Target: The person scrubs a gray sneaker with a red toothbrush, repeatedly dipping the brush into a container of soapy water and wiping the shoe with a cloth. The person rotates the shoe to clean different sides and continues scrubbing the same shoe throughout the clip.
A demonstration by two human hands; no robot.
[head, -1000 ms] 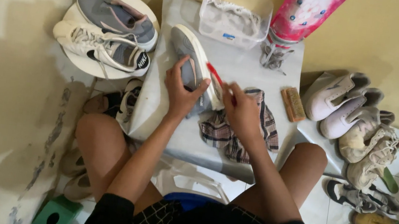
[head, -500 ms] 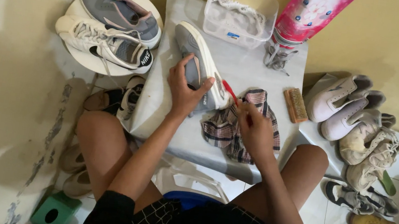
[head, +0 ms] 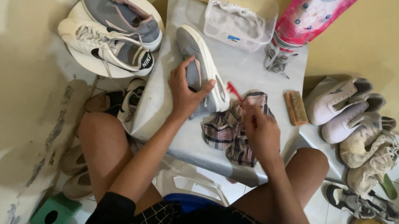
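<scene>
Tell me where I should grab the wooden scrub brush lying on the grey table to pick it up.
Grip the wooden scrub brush across its two long sides near the middle, coming straight down from above. It lies flat with its block-shaped back facing up, apart from the plaid cloth and near the grey table's right edge. The right hand is nearest, though it seems to hold a small red tool.

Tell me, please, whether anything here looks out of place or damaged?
Nothing looks damaged or spilled. The left hand steadies a grey sneaker tipped on its side on the grey table, the right hand holds a small red brush, and a plaid cloth lies crumpled.
</scene>
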